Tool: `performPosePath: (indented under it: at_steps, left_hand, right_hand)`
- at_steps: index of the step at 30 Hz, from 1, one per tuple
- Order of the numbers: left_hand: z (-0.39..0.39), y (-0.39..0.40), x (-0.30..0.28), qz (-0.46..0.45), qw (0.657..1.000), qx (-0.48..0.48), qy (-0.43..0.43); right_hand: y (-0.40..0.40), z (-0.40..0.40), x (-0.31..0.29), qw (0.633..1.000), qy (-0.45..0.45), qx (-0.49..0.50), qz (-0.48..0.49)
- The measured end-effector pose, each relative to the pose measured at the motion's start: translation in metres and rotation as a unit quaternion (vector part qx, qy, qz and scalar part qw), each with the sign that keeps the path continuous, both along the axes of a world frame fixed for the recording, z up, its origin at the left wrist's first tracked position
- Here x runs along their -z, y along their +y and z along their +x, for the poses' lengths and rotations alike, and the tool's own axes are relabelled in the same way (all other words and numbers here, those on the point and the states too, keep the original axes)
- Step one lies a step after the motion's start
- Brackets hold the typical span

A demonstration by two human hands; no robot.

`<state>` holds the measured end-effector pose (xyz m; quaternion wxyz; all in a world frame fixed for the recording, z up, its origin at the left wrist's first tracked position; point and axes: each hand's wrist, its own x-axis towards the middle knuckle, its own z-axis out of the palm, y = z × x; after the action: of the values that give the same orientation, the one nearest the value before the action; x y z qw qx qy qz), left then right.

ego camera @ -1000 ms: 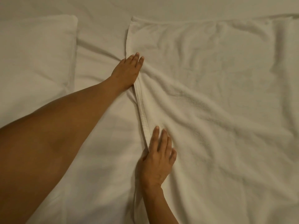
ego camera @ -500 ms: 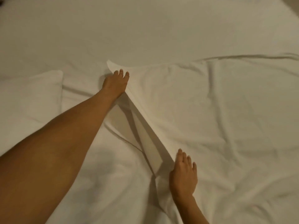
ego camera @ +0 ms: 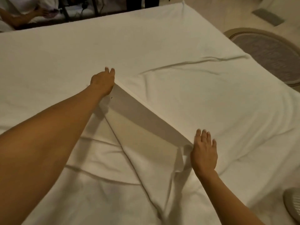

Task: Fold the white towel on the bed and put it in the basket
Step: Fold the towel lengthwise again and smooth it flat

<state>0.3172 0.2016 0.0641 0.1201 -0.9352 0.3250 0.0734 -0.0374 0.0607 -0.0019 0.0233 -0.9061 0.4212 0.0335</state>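
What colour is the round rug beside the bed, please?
Grey with a beige border, seen from the head view.

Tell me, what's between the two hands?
In the head view, the lifted edge of the white towel runs from the left hand to the right hand, raised off the bed.

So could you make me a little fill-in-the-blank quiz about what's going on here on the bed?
1. The left hand and the right hand both hold one ____ of the white towel.
2. That part of the towel is ____ off the bed.
3. Past the bed's right side, a round ____ lies on the floor.
4. The number of folds finished is ____.

Missing words: edge; lifted; rug; zero
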Motion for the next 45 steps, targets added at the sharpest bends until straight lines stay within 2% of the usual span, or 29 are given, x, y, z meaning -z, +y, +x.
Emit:
performPosePath:
  at_steps: [8, 15, 21, 32, 34, 37, 39, 42, 45]
  left_hand:
    - [-0.052, -0.148, -0.009, 0.025, 0.998, 0.014, -0.054]
    - [-0.080, -0.270, -0.015, 0.000, 0.994, 0.015, -0.104]
    - [-0.088, -0.373, -0.019, -0.040, 0.994, 0.033, -0.098]
    - [-0.089, -0.582, 0.025, -0.057, 0.996, 0.055, -0.050]
    - [-0.092, -0.642, 0.015, -0.088, 0.993, 0.065, -0.039]
    - [-0.098, -0.737, -0.002, -0.186, 0.975, 0.114, -0.035]
    - [-0.105, -0.794, -0.006, -0.209, 0.967, 0.139, -0.037]
    - [-0.128, -0.839, 0.026, -0.174, 0.970, 0.164, -0.036]
    - [-0.154, -0.838, 0.094, -0.133, 0.975, 0.179, 0.007]
  right_hand:
    - [-0.142, -0.052, -0.009, 1.000, -0.003, -0.002, 0.020]
    - [-0.239, -0.086, -0.011, 0.999, -0.028, -0.018, 0.023]
    - [-0.338, -0.104, -0.010, 0.999, -0.040, -0.006, 0.003]
    - [-0.503, -0.111, 0.024, 0.999, -0.006, 0.042, 0.013]
    - [-0.546, -0.113, 0.017, 0.998, 0.015, 0.056, 0.002]
    - [-0.624, -0.115, 0.001, 0.995, 0.034, 0.083, -0.038]
    - [-0.667, -0.117, -0.006, 0.992, 0.040, 0.100, -0.059]
    - [-0.696, -0.116, 0.009, 0.993, 0.044, 0.084, -0.064]
    - [-0.692, -0.107, 0.047, 0.998, 0.047, 0.033, -0.002]
